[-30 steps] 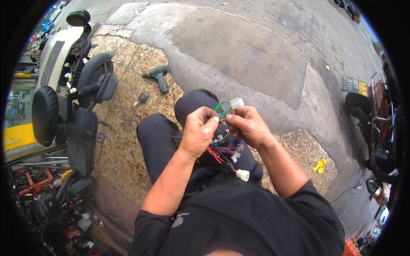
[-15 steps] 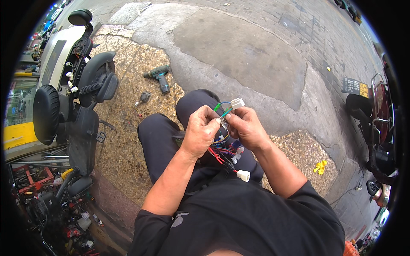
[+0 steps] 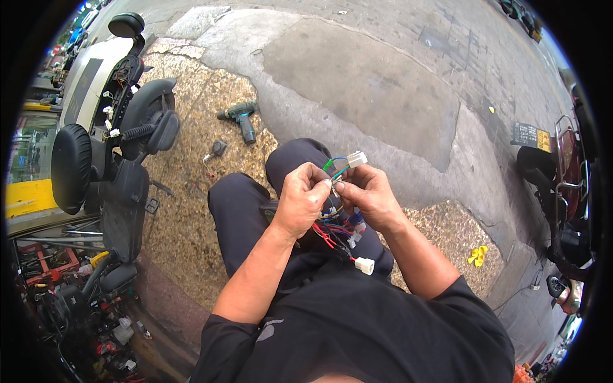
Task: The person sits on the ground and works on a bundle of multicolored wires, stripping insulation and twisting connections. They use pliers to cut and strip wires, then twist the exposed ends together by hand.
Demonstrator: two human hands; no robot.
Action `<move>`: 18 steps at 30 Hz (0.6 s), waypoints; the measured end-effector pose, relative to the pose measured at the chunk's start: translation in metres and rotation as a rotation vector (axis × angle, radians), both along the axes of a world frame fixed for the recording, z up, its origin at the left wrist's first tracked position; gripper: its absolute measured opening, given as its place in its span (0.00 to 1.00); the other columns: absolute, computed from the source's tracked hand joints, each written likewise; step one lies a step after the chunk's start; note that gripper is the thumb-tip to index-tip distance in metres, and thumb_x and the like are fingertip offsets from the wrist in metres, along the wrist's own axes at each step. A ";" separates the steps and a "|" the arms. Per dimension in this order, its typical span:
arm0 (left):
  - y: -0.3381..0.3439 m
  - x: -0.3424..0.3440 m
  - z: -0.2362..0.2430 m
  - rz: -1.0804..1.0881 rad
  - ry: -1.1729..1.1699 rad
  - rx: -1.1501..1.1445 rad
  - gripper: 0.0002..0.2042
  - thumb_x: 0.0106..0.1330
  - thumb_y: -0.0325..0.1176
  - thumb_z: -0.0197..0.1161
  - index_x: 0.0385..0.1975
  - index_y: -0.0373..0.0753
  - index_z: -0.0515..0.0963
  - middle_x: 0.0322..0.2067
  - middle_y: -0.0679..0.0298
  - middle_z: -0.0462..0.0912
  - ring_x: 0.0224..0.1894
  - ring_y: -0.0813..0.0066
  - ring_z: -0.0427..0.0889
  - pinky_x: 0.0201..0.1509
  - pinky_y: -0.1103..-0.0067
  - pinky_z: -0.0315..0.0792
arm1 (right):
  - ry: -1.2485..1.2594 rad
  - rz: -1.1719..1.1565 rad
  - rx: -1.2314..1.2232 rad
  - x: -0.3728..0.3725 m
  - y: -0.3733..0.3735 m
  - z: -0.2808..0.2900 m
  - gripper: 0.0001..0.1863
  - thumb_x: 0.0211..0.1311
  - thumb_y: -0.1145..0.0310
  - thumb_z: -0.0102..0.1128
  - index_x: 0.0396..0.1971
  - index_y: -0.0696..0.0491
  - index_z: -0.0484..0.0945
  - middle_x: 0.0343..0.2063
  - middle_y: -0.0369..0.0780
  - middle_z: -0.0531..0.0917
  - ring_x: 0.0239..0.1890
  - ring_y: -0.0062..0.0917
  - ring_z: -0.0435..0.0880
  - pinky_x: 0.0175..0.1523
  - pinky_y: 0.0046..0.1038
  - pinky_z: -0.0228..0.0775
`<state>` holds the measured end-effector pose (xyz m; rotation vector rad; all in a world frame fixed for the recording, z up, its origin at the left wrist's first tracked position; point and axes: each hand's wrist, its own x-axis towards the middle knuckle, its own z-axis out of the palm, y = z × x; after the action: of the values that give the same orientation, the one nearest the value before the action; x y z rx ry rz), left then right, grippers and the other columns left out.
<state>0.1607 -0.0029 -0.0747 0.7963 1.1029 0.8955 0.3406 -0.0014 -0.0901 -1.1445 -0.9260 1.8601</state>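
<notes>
Over my lap, my left hand [image 3: 302, 199] and my right hand [image 3: 369, 196] pinch thin wires [image 3: 336, 180] between thumbs and forefingers, the fingertips almost meeting. A white plug connector [image 3: 357, 159] on a green and a blue wire sticks up just above my right forefinger. Below the hands hangs a bundle of red, black, yellow and blue wires [image 3: 327, 233]. At its lower end a second white connector [image 3: 364, 265] rests against my dark clothing. The wire ends inside my fingertips are hidden.
A teal and black cordless drill [image 3: 242, 119] lies on the pebbled ground, with a small black part [image 3: 218, 147] near it. A partly stripped scooter [image 3: 128, 172] stands at left above scattered tools and parts [image 3: 83, 319]. Another scooter [image 3: 571, 172] is at right. Yellow pieces [image 3: 477, 256] lie at lower right.
The fingertips of both hands have drawn slightly closer together on the wires. The white connector above my right hand has shifted a little down. The picture has moved slightly.
</notes>
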 end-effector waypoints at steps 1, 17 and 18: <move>-0.001 0.000 0.001 0.001 -0.006 -0.009 0.03 0.69 0.22 0.57 0.32 0.35 0.71 0.23 0.70 0.72 0.20 0.89 0.64 0.20 0.87 0.56 | 0.021 -0.004 0.004 0.000 -0.001 -0.001 0.15 0.63 0.71 0.70 0.46 0.62 0.79 0.35 0.38 0.83 0.25 0.16 0.78 0.28 0.22 0.71; -0.003 0.003 -0.004 0.010 -0.048 0.100 0.08 0.62 0.15 0.63 0.33 0.37 0.73 0.28 0.70 0.77 0.27 0.90 0.72 0.28 0.88 0.65 | -0.128 -0.041 0.123 -0.009 -0.004 0.002 0.08 0.70 0.69 0.62 0.38 0.60 0.79 0.26 0.34 0.81 0.24 0.14 0.75 0.28 0.22 0.68; -0.003 0.003 -0.005 0.013 -0.058 0.111 0.09 0.62 0.14 0.63 0.32 0.37 0.73 0.28 0.70 0.77 0.28 0.90 0.73 0.30 0.88 0.66 | -0.151 -0.044 0.122 -0.009 -0.005 0.004 0.09 0.70 0.69 0.62 0.37 0.60 0.79 0.26 0.34 0.81 0.23 0.14 0.75 0.28 0.22 0.68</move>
<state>0.1638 -0.0060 -0.0795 0.8496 1.0151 0.9912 0.3311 -0.0062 -0.0861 -1.2333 -1.0747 1.6763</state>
